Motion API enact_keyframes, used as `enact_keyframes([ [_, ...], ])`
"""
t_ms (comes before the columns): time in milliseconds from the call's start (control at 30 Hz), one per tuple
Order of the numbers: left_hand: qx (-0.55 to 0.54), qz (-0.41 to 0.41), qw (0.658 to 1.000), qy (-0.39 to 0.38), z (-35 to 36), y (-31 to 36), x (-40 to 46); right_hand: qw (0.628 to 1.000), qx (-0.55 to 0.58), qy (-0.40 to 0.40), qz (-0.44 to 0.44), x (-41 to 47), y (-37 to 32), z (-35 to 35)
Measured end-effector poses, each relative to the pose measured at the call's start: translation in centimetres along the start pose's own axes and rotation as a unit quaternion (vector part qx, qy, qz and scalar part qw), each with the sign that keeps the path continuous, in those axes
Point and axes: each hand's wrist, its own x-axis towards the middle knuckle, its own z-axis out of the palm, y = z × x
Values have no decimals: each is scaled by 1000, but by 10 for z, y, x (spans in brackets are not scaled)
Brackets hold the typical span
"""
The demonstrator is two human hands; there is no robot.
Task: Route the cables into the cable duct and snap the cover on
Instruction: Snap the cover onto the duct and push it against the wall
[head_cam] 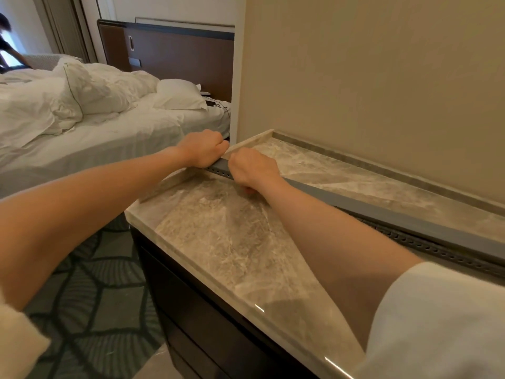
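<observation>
A long grey cable duct (426, 246) with a row of small holes along its side lies diagonally across the marble counter top (232, 242). A plain grey cover (382, 212) sits on top of the duct along most of its length. My left hand (203, 149) is closed around the duct's far left end, at the counter's raised edge. Right beside it, my right hand (252, 166) is closed over the cover and duct, knuckles up. The cables are hidden; I cannot see any inside the duct.
The counter has a raised rim and stands against a beige wall (382, 77). To the left lies a bed (109, 132) with rumpled white bedding, and a black cable (222, 106) at its corner. Patterned carpet (95, 296) covers the floor. A person is at the far left.
</observation>
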Motion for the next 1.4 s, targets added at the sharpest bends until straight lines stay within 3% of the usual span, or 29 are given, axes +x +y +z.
enact_keyframes([
  [100, -3, -10, 1000, 8, -2, 0, 0, 994, 70, -78, 1, 1, 6, -8],
  [300, -11, -6, 999, 37, 2, 13, -15, 996, 82, 8, -31, -14, 42, -17],
  [567, -9, 109, 994, -2, 26, 97, -35, 995, 93, 10, 42, -70, 135, -61],
  [700, -6, 173, 983, -61, 37, 160, -47, 994, 77, -18, 74, -115, 192, -88],
  [1067, 36, 358, 930, -81, 62, 285, -79, 987, -86, -93, 102, -236, 285, -116],
  [1300, 31, 339, 934, -104, 68, 305, -75, 990, -84, -72, 86, -263, 318, -117],
  [1400, 36, 346, 935, -72, 71, 306, -81, 995, -57, -42, 68, -267, 321, -110],
])
